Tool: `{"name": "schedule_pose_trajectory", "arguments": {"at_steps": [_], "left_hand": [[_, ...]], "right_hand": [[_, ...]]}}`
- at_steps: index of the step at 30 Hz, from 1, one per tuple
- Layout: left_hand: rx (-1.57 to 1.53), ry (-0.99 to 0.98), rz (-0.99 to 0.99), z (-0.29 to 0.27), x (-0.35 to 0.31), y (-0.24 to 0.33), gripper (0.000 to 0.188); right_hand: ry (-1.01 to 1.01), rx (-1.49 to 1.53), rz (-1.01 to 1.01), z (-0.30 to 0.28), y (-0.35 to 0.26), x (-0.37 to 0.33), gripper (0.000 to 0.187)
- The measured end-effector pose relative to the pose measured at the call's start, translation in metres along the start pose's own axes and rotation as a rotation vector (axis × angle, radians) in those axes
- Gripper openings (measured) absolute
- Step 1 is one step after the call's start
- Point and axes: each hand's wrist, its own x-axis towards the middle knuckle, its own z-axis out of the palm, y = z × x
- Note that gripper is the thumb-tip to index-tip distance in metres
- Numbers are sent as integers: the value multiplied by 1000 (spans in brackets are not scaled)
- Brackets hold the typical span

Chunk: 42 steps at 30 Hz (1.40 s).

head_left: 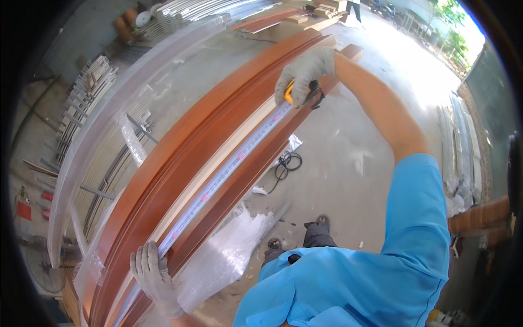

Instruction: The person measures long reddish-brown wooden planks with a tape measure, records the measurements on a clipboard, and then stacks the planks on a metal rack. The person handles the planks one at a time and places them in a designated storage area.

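Reddish-brown wooden boards (173, 166), several long pieces side by side, run diagonally from the lower left to the upper right. A pale tape measure blade (222, 173) with red marks lies stretched along them. At the far end, my gloved right hand (306, 71) is closed round the orange and black tape measure case (291, 91). My gloved left hand (152, 275) lies on the near part of the boards, fingers stretched out, touching the blade. The blade carries on beyond it toward the lower left. Its tip does not show clearly.
A long plastic-wrapped piece (90, 122) stands left of the boards, with stacked pale lengths (90, 82) behind. Clear plastic sheeting (226, 256) and a black cable (287, 163) lie on the concrete floor. Wrapped lengths (463, 144) lie along the right wall. A person (354, 9) is far off.
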Motion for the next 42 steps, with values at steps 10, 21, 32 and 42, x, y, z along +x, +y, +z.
{"name": "schedule_pose_trajectory", "arguments": {"at_steps": [10,21,32,42], "left_hand": [[188,-73,-198,33,104,145,41],[152,-187,-176,52,190,260,40],[53,-342,-297,60,279,381,43],[9,-428,-296,71,343,459,44]], "right_hand": [[152,-120,-28,-184,217,-89,60],[105,1,35,-293,350,-121,54],[-90,65,-39,-344,440,-106,49],[-130,100,-165,-341,460,-84,35]]}}
